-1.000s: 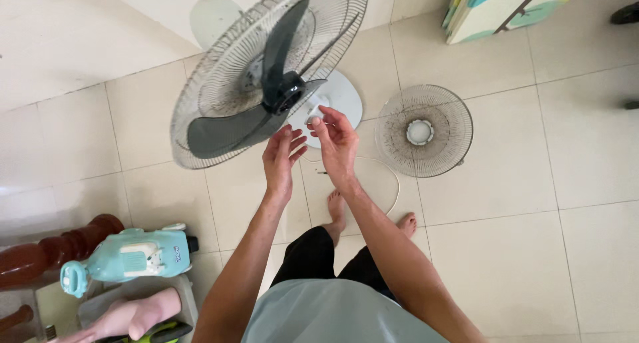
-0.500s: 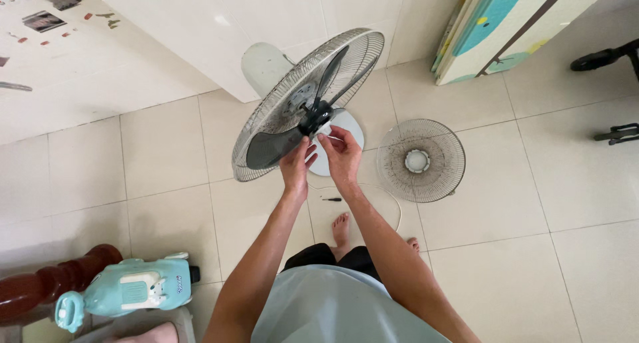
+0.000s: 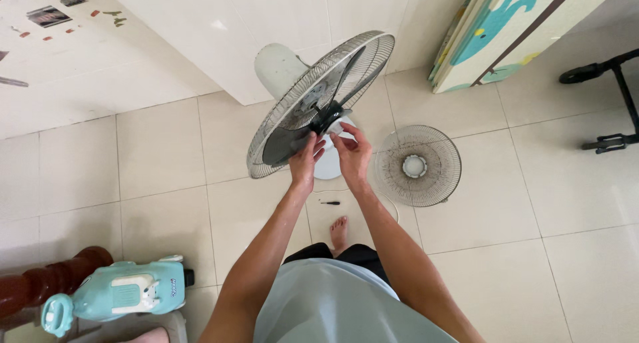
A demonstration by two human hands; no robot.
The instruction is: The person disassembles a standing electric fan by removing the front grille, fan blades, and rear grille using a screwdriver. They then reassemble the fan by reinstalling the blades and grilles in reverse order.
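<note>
From the head view, my left hand (image 3: 305,162) and right hand (image 3: 351,155) curl half-shut at the fan (image 3: 319,103) hub, seemingly pinching it. A loose grille (image 3: 417,165) lies at three o'clock, a screwdriver (image 3: 329,202) at six, a toy scooter (image 3: 116,295) at eight.

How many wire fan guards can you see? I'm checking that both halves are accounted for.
2. One guard is mounted on the fan behind the dark blades, by the left hand and right hand. The other guard lies flat on the floor tiles to the right.
</note>
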